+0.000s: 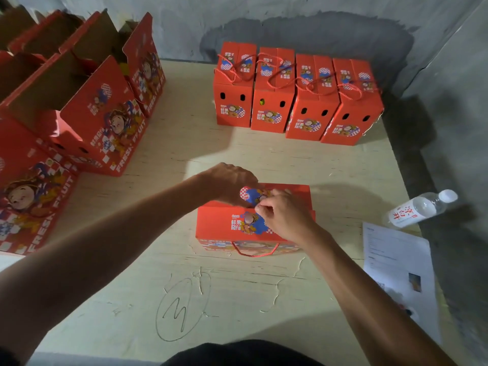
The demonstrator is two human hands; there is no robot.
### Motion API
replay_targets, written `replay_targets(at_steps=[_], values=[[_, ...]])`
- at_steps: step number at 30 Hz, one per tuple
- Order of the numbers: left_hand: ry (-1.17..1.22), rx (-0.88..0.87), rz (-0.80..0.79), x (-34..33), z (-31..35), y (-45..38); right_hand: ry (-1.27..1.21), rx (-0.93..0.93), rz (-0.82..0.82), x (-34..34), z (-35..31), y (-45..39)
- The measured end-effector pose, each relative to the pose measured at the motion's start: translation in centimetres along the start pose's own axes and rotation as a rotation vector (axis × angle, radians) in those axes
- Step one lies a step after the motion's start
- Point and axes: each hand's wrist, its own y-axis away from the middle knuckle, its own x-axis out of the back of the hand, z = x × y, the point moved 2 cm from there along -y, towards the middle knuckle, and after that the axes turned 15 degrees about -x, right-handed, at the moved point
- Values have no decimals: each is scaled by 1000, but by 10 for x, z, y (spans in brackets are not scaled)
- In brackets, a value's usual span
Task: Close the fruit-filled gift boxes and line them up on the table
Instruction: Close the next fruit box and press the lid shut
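A clear plastic water bottle (420, 208) with a white cap lies on its side at the right edge of the table (264, 299), its red-lettered label facing up and the capped end pointing away over the edge. Just beside it, nearer the camera, a printed white sheet of paper (396, 270) lies flat along the same edge, with lines of small text too fine to read and a small colour picture. The pale tabletop is scuffed, and a hand-drawn pencil circle (182, 309) enclosing a scrawled mark sits near the front. Behind stands a rough grey wall (290, 19).
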Motion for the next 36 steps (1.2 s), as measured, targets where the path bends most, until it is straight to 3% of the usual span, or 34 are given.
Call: replay_targets(at_steps=[3,6,11,19,30,36], values=[[32,-7,-90,3,-5,4,-48,43,-56,6,-5,8],[16,0,-132,2,-4,10,-111,52,18,6,-7,31],[-37,-20,-60,-5,3,12,-146,17,143,8,-9,51],[24,20,-110,-1,-11,-1,-111,-82,166,5,-9,32],[115,48,-175,-3,-22,-2,6,-84,66,3,-3,15],[93,-57,-69,-19,-25,28,103,-58,-15,2,-8,10]])
